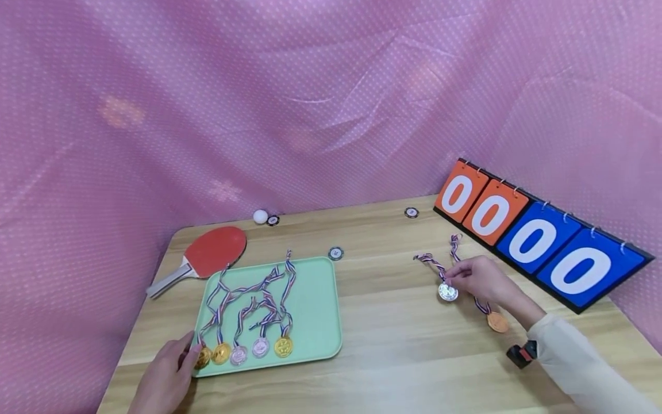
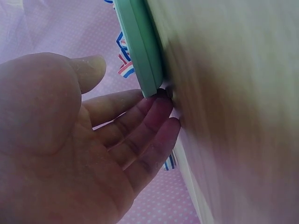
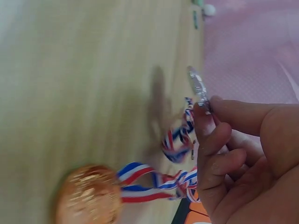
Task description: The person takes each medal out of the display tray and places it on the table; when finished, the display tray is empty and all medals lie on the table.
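Note:
My right hand (image 1: 478, 279) pinches a silver medal (image 1: 448, 291) between thumb and fingertips; its striped ribbon (image 1: 431, 261) trails beyond it. In the right wrist view the silver medal (image 3: 198, 88) is seen edge-on, off the tabletop. Close to that hand lies a bronze-coloured medal (image 1: 497, 322) with its own ribbon. My left hand (image 1: 164, 374) is at the near left corner of a green tray (image 1: 315, 310). In the left wrist view its extended fingers (image 2: 140, 135) touch the rim, with the thumb standing apart. Gold medals (image 1: 283, 347) and silver medals (image 1: 261, 346) line the tray's near side, ribbons tangled behind them.
Behind the tray lie a red table-tennis paddle (image 1: 216, 251), a white ball (image 1: 261, 217) and poker chips (image 1: 335, 253). An orange and blue scoreboard (image 1: 540, 238) showing zeros stands at the right. A small black object (image 1: 519, 355) is beside the right wrist. Pink cloth (image 1: 320, 115) hangs behind the table.

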The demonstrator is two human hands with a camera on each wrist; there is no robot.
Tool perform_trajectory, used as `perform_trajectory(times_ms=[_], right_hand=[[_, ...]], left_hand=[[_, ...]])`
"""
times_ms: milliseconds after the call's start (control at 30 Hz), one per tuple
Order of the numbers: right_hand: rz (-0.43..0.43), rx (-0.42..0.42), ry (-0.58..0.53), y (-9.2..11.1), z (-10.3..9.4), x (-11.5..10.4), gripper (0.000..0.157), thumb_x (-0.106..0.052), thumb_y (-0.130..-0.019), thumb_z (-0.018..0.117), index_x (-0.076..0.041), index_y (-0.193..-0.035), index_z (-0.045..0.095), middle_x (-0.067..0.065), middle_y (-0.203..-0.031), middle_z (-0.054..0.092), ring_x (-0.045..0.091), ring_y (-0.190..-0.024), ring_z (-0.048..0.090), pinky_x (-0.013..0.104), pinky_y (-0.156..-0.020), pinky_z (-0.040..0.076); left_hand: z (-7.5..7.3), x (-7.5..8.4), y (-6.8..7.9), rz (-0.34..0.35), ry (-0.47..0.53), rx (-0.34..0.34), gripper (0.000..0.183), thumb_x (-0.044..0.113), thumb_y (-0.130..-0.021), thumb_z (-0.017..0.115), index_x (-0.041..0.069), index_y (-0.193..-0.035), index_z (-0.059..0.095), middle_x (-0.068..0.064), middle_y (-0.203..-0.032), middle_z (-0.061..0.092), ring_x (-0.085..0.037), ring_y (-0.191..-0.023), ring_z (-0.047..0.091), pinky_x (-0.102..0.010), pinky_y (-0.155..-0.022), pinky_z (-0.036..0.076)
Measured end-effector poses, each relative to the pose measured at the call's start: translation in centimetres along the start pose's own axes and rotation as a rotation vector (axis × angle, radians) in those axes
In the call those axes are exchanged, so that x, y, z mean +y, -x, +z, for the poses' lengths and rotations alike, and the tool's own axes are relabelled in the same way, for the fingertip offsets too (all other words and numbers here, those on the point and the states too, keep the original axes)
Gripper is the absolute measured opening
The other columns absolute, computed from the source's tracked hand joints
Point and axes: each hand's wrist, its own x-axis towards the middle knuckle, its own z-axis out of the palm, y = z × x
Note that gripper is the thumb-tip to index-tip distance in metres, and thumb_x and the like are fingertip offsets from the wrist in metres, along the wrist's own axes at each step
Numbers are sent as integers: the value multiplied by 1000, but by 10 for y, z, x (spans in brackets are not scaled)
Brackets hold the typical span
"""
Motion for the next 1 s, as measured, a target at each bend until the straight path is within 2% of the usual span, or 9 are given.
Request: perform_trajectory(times_ms=[67,200,367,500,767,1000], right_hand=[[-30,-1,35,4,2,1,10,-15,-88,70,-13,-95,77,1,-87,73,12,-72,57,21,-58,46],[-86,11,81,10,4,2,8,-11,-86,70,-13,-89,77,0,-84,73,11,-68,55,21,-54,44],[-102,-15,109,18,8,4,7,-12,-85,72,-15,-88,77,-3,-85,74,10,-72,57,19,-60,47],[-78,-52,109,25,12,4,6,-11,-85,73,-14,-88,76,-4,-82,71,10,-71,56,20,-60,47],[-14,-64,127,33,17,3,8,-8,-85,72,-13,-91,74,-3,-80,68,12,-70,54,21,-59,47],[17,-69,83,37,22,7,10,-3,-86,70,-11,-90,72,-1,-80,64,13,-71,55,22,-57,50]], left_hand=[[-1,-1,2,0,1,2,72,52,-103,35,-4,-148,33,-21,-121,55,-31,-106,55,-60,-94,46],[-1,-1,3,14,-3,18,70,50,-103,36,-4,-147,34,-19,-118,56,-29,-102,55,-56,-90,48],[-1,1,4,23,-11,32,67,47,-104,38,-5,-146,36,-18,-115,57,-27,-98,55,-52,-86,49],[-1,2,3,7,-10,21,69,48,-103,37,-5,-147,34,-19,-117,56,-27,-99,55,-53,-88,49],[-1,2,4,-1,-2,13,72,51,-103,35,-5,-148,33,-20,-120,55,-27,-99,54,-53,-88,49],[-1,2,3,1,-4,10,73,51,-103,35,-6,-148,33,-20,-119,55,-26,-99,55,-52,-87,50]])
